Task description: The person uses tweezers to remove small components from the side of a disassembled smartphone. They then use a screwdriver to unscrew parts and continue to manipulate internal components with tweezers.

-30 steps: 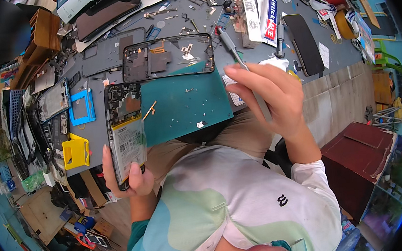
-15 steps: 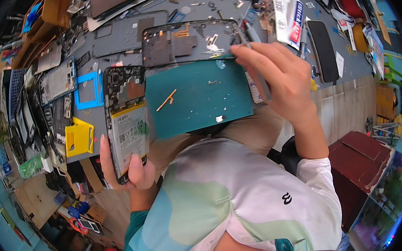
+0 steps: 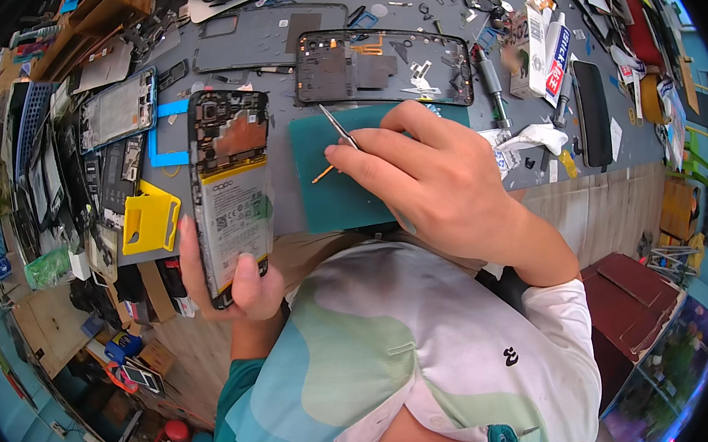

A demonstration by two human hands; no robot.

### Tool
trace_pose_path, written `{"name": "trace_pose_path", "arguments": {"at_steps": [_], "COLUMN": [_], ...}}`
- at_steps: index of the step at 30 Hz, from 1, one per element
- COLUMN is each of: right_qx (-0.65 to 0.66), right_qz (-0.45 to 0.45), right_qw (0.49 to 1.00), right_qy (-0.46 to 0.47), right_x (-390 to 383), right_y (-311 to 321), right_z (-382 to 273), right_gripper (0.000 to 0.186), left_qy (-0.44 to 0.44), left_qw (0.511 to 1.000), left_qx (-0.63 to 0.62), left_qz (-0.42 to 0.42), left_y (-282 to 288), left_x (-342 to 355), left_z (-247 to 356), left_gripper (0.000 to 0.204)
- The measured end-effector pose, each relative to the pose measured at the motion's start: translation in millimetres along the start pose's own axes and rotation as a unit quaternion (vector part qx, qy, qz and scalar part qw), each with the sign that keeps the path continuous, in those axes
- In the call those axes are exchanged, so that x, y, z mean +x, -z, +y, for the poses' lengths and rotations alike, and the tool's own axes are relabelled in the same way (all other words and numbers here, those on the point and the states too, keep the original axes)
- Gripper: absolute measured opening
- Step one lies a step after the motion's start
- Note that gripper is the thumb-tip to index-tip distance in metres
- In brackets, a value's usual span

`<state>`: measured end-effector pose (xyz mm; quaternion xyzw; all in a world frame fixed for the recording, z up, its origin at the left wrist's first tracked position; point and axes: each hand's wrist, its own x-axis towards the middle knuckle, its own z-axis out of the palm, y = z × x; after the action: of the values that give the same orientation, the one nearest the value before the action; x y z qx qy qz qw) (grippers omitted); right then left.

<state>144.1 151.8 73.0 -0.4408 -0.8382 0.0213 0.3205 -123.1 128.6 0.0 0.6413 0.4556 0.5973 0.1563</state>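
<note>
Gripped by its lower end in my left hand (image 3: 246, 291) is an opened smartphone (image 3: 235, 194), held tilted up with its battery and upper circuit parts exposed. My right hand (image 3: 438, 166) is closed on a pair of metal tweezers (image 3: 338, 127), whose tips point up and to the left over the green work mat (image 3: 331, 206). Just below the tweezers, a thin copper-coloured flex cable (image 3: 323, 174) lies on the mat, partly hidden by my fingers. Beyond the mat rests a dark phone frame (image 3: 386, 64) with small loose parts on it.
A yellow plastic holder (image 3: 150, 221) and a blue frame (image 3: 166, 141) sit left of the phone. On the right are a screwdriver (image 3: 491, 88), a boxed tube (image 3: 555, 57), crumpled white tissue (image 3: 533, 137) and a dark phone (image 3: 592, 113). Small parts litter the far bench.
My right hand has moved left and lower, from beside the mat's right edge to over the mat, with the tweezers now pointing left. The phone in my left hand has been tilted slightly.
</note>
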Motion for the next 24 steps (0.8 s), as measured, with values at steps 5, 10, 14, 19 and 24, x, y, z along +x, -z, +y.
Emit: {"name": "trace_pose_path", "arguments": {"at_steps": [5,10,14,19,24], "right_qx": [-0.022,-0.026,-0.017,-0.014,-0.052], "right_qz": [-0.022,-0.027,-0.045,-0.038,0.001], "right_qw": [0.999,0.998,0.998,0.998,0.999], "right_qy": [0.033,0.046,0.043,0.049,0.005], "right_x": [2.1,6.7,12.1,8.8,1.1], "right_y": [-3.1,-3.1,0.5,-2.1,16.7], "right_z": [-1.1,-2.2,-5.1,-7.0,6.4], "right_gripper": [0.033,0.034,0.036,0.038,0.039], "left_qy": [-0.029,-0.069,-0.084,-0.015,-0.041], "left_qw": [0.999,0.998,0.996,0.999,0.999], "left_qx": [-0.025,0.010,0.030,-0.050,-0.018], "left_qz": [0.015,0.001,-0.012,0.007,0.009], "left_y": [-9.9,-9.4,-8.9,-10.7,-9.8], "left_x": [1.5,2.7,7.1,3.7,5.3], "left_z": [2.5,0.5,5.2,11.4,8.3], "left_gripper": [0.066,0.062,0.061,0.061,0.062]}}
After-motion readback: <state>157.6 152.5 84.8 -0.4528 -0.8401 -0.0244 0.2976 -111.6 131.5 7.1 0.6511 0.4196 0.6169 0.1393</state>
